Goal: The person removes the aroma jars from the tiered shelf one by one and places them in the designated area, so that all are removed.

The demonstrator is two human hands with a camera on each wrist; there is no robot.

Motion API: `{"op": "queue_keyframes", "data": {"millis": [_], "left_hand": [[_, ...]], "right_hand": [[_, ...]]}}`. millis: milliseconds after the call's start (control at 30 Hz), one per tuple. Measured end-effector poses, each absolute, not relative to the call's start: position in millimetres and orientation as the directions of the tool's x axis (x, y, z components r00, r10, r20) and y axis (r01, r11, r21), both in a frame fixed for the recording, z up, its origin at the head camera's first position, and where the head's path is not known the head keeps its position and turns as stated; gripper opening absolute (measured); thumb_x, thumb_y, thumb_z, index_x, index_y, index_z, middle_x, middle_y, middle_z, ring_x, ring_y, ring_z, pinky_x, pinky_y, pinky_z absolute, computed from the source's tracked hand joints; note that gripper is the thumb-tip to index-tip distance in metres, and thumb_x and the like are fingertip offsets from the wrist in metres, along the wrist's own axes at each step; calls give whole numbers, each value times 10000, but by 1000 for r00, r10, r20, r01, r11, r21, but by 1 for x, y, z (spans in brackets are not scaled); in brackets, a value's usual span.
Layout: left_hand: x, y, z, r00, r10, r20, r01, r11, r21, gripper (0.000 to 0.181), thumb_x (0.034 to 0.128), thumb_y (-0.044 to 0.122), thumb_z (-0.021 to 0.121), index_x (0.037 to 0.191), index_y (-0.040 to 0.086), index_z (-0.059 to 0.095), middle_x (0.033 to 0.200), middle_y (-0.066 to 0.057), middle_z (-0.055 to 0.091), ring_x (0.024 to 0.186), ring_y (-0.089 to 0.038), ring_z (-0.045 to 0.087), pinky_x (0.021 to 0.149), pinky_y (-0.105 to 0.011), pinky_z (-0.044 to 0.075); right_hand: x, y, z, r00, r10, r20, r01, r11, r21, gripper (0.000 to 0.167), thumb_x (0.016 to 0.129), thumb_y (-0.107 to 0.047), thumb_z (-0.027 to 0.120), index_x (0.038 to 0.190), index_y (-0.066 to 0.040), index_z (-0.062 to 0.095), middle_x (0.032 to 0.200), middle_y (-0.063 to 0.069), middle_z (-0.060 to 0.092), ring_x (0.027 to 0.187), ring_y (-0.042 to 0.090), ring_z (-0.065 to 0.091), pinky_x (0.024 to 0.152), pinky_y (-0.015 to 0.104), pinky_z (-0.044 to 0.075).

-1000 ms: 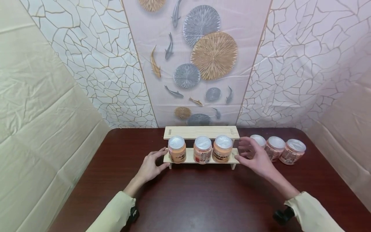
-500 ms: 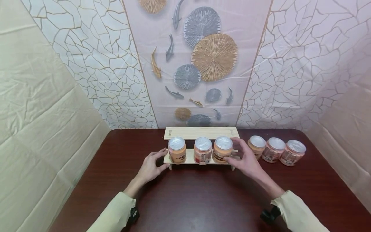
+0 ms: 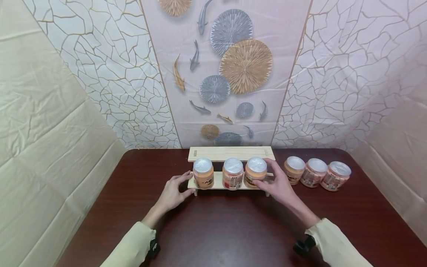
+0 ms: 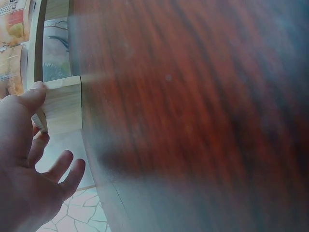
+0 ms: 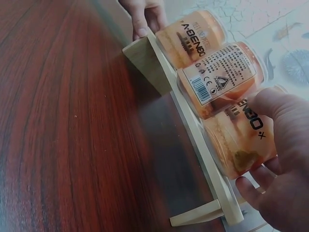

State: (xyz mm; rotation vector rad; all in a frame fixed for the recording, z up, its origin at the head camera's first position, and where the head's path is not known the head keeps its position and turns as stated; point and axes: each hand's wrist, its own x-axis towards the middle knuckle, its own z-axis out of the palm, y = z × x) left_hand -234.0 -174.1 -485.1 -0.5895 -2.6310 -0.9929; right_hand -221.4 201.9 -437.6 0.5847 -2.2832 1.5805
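The right hand held the right-hand jar, thumb across its front and fingers around its three o'clock side. The left hand pinched the nine o'clock end of the wooden rack between thumb and forefinger, with the other fingers spread loosely below, as the left wrist view showed.

The right-hand jar stood upright on the lower shelf, close to its front edge; a short strip of shelf ran past it toward three o'clock, partly behind the hand. Close beside it at nine o'clock stood the middle jar; a wider gap then separated that from the left-hand jar, near the pinched end. The upper plank lay behind the lids at twelve o'clock, limiting room that way.

From the rack's front edge toward six o'clock, the dark table stretched broadly between the forearms. More table spread from the left hand toward nine o'clock, up to the beige cloth.

Crowding the right hand at two o'clock was the nearest of three more jars, the near spare jar; how much it cleared the knuckles could not be told. The middle spare jar and outer spare jar continued the row toward three o'clock. Beyond the table's twelve o'clock edge rose the patterned backdrop.
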Motion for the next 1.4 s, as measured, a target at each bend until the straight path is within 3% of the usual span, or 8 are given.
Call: {"op": "queue_keyframes", "data": {"millis": [200, 333, 567, 733, 1033, 1400], "left_hand": [[-234, -175, -486, -880, 277, 387, 463, 684, 564, 546, 812, 194, 852, 1310, 68, 667, 1396, -81, 588, 1169, -432, 562, 953, -613, 431], [-234, -175, -486, -879, 277, 388, 464, 682, 564, 549, 811, 192, 854, 1312, 66, 666, 1395, -83, 589, 1168, -435, 563, 951, -612, 433], [-235, -174, -485, -877, 277, 393, 468, 684, 560, 547, 816, 188, 849, 1315, 64, 663, 1396, -82, 588, 1159, -427, 568, 946, -611, 436], [-235, -174, -486, -876, 278, 394, 468, 683, 561, 544, 819, 184, 846, 1316, 61, 662, 1397, -83, 587, 1164, -422, 568, 951, -613, 431], [-235, -175, -486, -877, 283, 389, 469, 681, 562, 549, 820, 191, 848, 1319, 63, 660, 1400, -85, 583, 1167, -435, 563, 951, -610, 435], [-234, -175, -485, -879, 282, 385, 466, 683, 562, 547, 826, 190, 841, 1325, 63, 656, 1405, -86, 579, 1171, -429, 562, 950, -615, 432]], "right_hand": [[-223, 199, -438, -868, -135, 478, -492, 366, -790, 731, 726, 40, 871, 1352, 19, 494, 1207, 178, 588, 1099, 198, 534, 891, 296, 512], [-223, 198, -438, -865, -129, 485, -494, 389, -777, 737, 718, 36, 877, 1348, 19, 496, 1201, 178, 594, 1105, 228, 533, 883, 232, 492], [-202, 187, -407, -859, -134, 494, -503, 402, -765, 666, 722, 109, 834, 1291, 111, 489, 1151, 250, 592, 1070, 301, 549, 863, 250, 508], [-202, 187, -405, -864, -133, 485, -495, 395, -774, 658, 717, 133, 822, 1283, 131, 486, 1132, 256, 600, 1052, 305, 552, 862, 268, 516], [-223, 204, -433, -873, -135, 468, -484, 343, -805, 723, 727, 89, 847, 1348, 43, 479, 1198, 203, 600, 1082, 191, 557, 874, 241, 493], [-218, 223, -427, -884, -86, 459, -439, 489, -754, 710, 754, -23, 859, 1356, 13, 484, 1202, 191, 594, 1065, 255, 543, 888, 336, 437]]}}
